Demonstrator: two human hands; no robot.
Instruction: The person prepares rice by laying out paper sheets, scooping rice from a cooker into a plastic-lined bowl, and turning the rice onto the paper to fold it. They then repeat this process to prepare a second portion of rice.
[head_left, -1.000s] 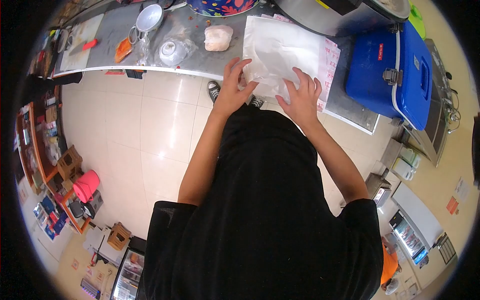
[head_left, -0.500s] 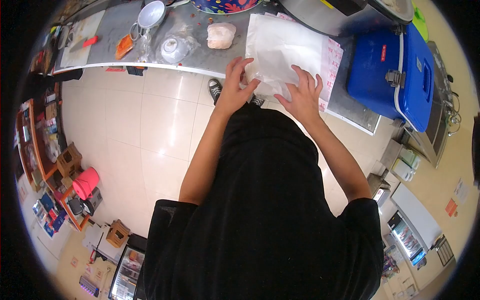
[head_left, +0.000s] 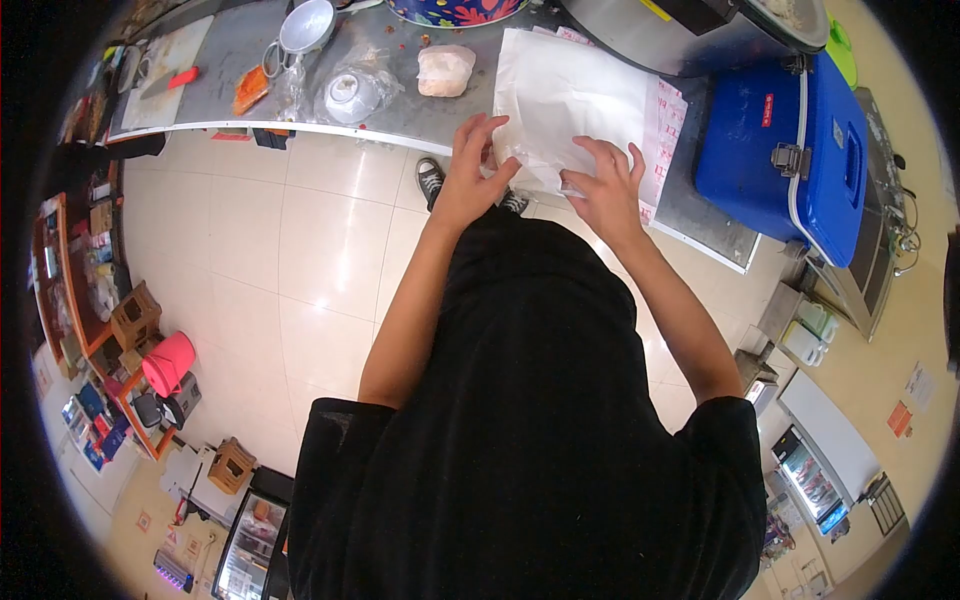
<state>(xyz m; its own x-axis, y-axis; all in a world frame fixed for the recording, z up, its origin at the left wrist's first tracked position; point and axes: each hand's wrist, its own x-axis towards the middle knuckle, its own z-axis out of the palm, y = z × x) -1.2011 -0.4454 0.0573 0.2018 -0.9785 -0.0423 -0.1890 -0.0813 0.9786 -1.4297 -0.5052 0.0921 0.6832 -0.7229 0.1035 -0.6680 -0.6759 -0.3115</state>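
A white paper sheet [head_left: 570, 90] lies at the counter's front, with a crumpled, translucent near edge that hangs between my hands. My left hand [head_left: 475, 170] is at the sheet's left corner, its curved fingers and thumb apart. At the near right edge my right hand [head_left: 610, 190] has thumb and fingertips drawn together on the sheet. Under it lies red-and-white printed paper [head_left: 665, 130]. A pale, wrapped-looking lump [head_left: 445, 70] sits on the counter left of the sheet.
A blue cooler box [head_left: 755, 150] stands at the right, beside a large steel cooker [head_left: 690, 30]. Leftward are a bowl in clear plastic [head_left: 350, 97], a white cup [head_left: 306, 27], an orange food piece [head_left: 251, 92] and a red-handled knife [head_left: 180, 79].
My right hand's thumb and fingers have closed in from a wide spread onto the sheet's near edge. My left hand has barely moved.
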